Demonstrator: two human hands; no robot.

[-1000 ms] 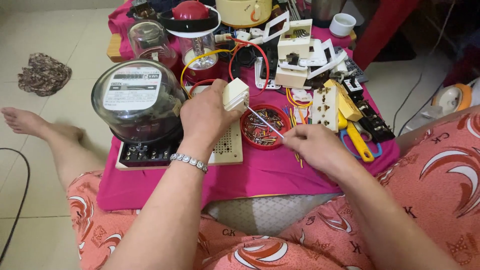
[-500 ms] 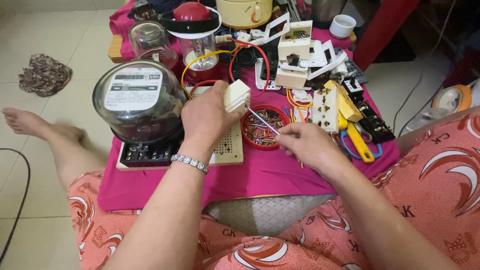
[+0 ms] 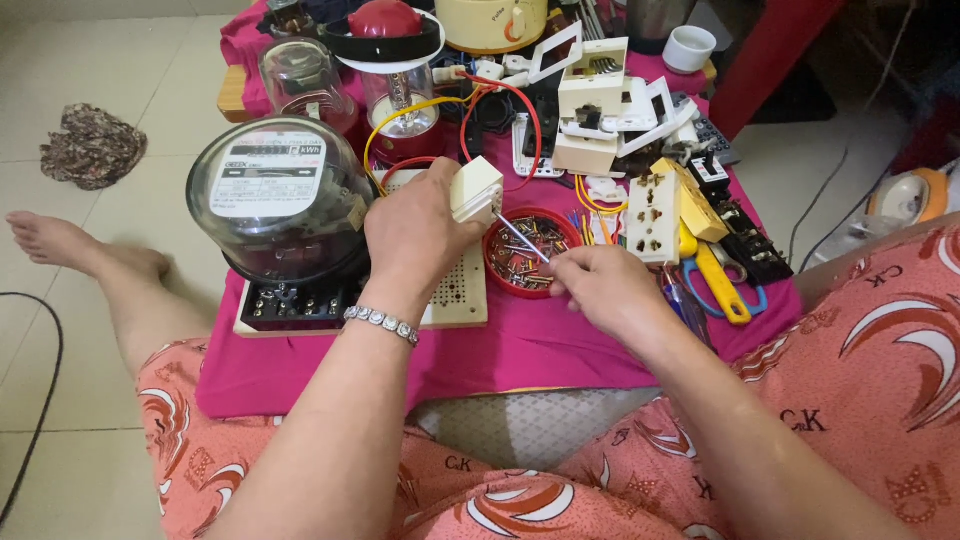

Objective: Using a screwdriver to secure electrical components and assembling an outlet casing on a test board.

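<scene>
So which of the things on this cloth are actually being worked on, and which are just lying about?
In hand:
left hand holding the cream switch box
right hand holding the thin metal tool, tip at the box
red dish of screws, just below

Lying about:
glass-domed meter
yellow pliers
white socket strip
white cup

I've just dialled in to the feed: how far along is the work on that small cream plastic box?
Looks mid-job. In hand: the left hand holds the small cream plastic box, and the right hand puts a thin metal screwdriver to it, over the round red dish of screws. Left, apparently: white socket parts lie loose on the pink cloth.
</scene>
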